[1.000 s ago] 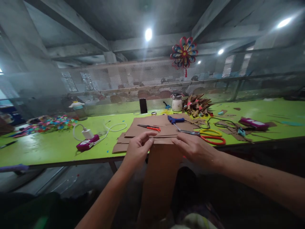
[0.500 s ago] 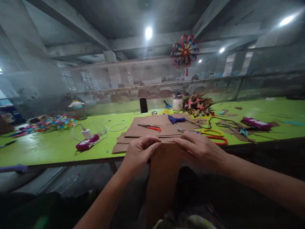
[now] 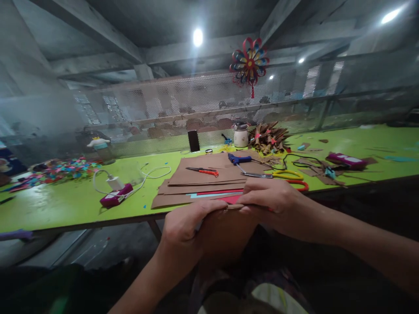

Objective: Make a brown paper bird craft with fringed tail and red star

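Brown cardboard (image 3: 225, 237) hangs down in front of me, with its top edge bent over between my two hands. My left hand (image 3: 188, 229) is closed on the left part of that edge, thumb on top. On the right part, my right hand (image 3: 278, 205) pinches the edge with thumb and fingers; the fingertips beneath are hidden. Just beyond the hands lie red and light-blue paper strips (image 3: 196, 196) on stacked cardboard sheets (image 3: 180, 174). A small orange-handled cutting tool (image 3: 209, 172) rests on the stack. Large scissors (image 3: 290, 175) with yellow and orange handles lie beyond my right hand.
A blue glue gun (image 3: 240, 159) with a black cord lies behind the scissors. Purple power strips (image 3: 116, 195) sit left and right on the green table (image 3: 72, 196). Along the back stand a dark phone (image 3: 194, 141), a white jar (image 3: 241, 136) and a pile of brown rolls (image 3: 270, 138).
My hands have come lower and nearer, bending the cardboard's top edge further over. Red and light-blue strips now show behind them. The view has shifted slightly.
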Demonstrator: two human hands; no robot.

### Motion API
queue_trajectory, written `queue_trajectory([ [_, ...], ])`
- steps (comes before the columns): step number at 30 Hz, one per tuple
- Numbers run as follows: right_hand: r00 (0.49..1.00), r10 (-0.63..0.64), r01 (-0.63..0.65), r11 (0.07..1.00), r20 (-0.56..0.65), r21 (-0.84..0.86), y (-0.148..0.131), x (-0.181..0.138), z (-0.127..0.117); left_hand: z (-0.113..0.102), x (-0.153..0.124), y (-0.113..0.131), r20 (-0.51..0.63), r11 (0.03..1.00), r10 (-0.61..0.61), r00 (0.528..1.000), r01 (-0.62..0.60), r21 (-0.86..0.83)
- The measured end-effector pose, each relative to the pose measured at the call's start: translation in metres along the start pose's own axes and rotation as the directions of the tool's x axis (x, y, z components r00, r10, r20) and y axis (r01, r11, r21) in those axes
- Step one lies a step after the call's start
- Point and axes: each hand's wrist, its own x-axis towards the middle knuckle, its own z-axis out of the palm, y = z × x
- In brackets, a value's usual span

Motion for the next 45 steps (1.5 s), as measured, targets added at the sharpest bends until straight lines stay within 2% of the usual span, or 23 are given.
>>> queue_trajectory([
  [7,1.000,0.030,-0.029,0.997,-0.009,0.067,-0.002,0.000,-0.005,-0.001,0.002,0.002,-0.022,0.997,0.055,0.998,-0.054,0.061],
  [12,0.999,0.030,-0.029,0.997,-0.017,0.067,0.000,-0.002,-0.005,0.001,0.006,0.003,0.015,0.997,0.073,0.997,-0.073,-0.005],
  [21,0.999,0.032,-0.029,0.996,-0.038,0.080,0.004,-0.002,-0.003,0.004,0.008,0.005,-0.013,0.988,-0.126,0.992,0.124,-0.092],
  [23,0.999,0.055,-0.054,0.995,-0.005,0.080,0.005,-0.002,-0.005,0.004,0.008,0.005,-0.008,0.987,-0.128,0.992,0.126,-0.104],
  [28,0.976,0.132,-0.138,0.990,0.173,0.022,0.001,0.001,-0.015,0.007,0.008,0.005,0.018,0.995,-0.077,0.997,0.078,-0.065],
  [30,0.974,0.127,-0.135,0.990,0.189,0.030,-0.001,0.003,-0.017,0.008,0.008,0.004,0.028,0.996,-0.065,0.997,0.067,-0.054],
  [38,0.984,0.157,-0.174,0.949,0.084,0.263,0.000,0.006,-0.008,0.006,0.008,0.007,0.048,0.992,-0.072,0.996,0.077,-0.105],
  [45,0.986,0.162,-0.168,0.948,0.046,0.271,0.002,0.006,-0.006,0.007,0.011,0.007,0.119,0.936,-0.221,0.968,0.244,-0.253],
])
